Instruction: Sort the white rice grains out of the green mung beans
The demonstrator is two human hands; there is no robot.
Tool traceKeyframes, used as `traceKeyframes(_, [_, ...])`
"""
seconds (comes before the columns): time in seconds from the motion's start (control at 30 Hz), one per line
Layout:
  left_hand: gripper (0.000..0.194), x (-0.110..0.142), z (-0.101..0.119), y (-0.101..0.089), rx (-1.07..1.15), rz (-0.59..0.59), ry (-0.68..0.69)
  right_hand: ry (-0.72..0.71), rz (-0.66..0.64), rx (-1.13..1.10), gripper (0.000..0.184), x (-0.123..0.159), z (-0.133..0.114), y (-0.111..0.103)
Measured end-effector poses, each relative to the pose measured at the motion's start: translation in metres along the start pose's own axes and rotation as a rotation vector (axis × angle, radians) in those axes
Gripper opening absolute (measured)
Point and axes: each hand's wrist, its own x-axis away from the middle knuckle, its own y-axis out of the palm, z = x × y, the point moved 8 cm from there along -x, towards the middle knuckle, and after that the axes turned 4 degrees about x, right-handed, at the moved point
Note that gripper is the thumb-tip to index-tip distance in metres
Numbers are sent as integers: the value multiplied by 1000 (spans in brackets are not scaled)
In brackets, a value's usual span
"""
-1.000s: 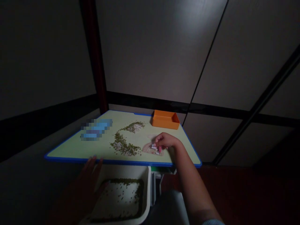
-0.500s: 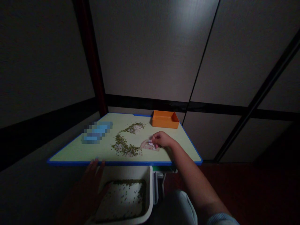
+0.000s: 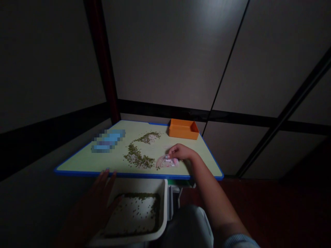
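My right hand (image 3: 179, 151) pinches the upper edge of a clear, pinkish, half-round piece (image 3: 167, 162) that resembles a protractor, with pale marks on it. The piece meets the pale green tabletop (image 3: 108, 165), just right of a curved spread of small green grains (image 3: 137, 156) mixed with whitish bits. My left hand (image 3: 90, 203) is dark, with its fingers stretched out over the left side of a white basin (image 3: 164, 206) and fingertips at the table's blue front edge. Green grains lie along the basin's sides and are scattered over its bottom.
An orange open box (image 3: 183, 130) stands at the table's back right. A blurred-out blue item (image 3: 108, 141) lies at the left. Panelled walls (image 3: 165, 62) rise behind and to the left. My knee (image 3: 191, 224) is right of the basin.
The half-round piece has shifted slightly toward the table's front edge, with my right hand still holding it. My left hand stays at the basin; the view has tilted a little.
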Motion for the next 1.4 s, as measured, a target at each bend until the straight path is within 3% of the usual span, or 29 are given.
traceKeyframes(0.4, [70, -3, 5, -6, -10, 21, -28, 64, -78, -11, 31, 8, 10, -6])
traceKeyframes(0.73, [73, 0, -1, 2, -2, -17, -36, 65, -120, -38, 37, 8, 12, -2])
traceKeyframes(1.17, [72, -2, -3, 3, 113, -114, -142, 81, -10, 33, 32, 6, 14, -8])
traceKeyframes(1.4, [72, -1, -4, 7, 116, -133, -148, 70, -104, 12, 33, 7, 9, 2])
